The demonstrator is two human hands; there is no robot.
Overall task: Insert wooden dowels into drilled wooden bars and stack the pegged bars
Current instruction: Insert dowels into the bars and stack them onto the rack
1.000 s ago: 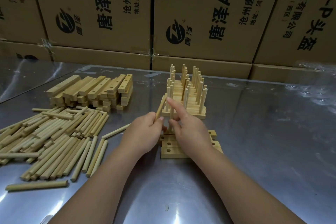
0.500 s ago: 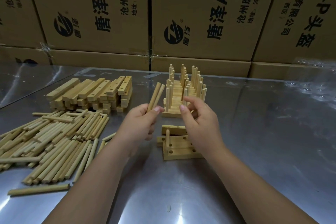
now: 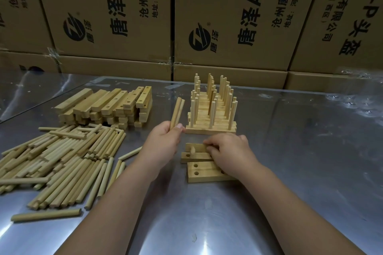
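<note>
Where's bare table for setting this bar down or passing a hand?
Free: the wide stretch of table right of the pegged stack and right hand, and the near patch between the forearms. Crowded: left side, loose dowels and drilled bars.

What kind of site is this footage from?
Probably a small factory or warehouse assembly bench: printed shipping cartons stacked behind, a metal-topped table, and bulk piles of loose dowels and drilled bars.

Left grip [image 3: 163, 141], right grip [image 3: 229, 152], both curled
</note>
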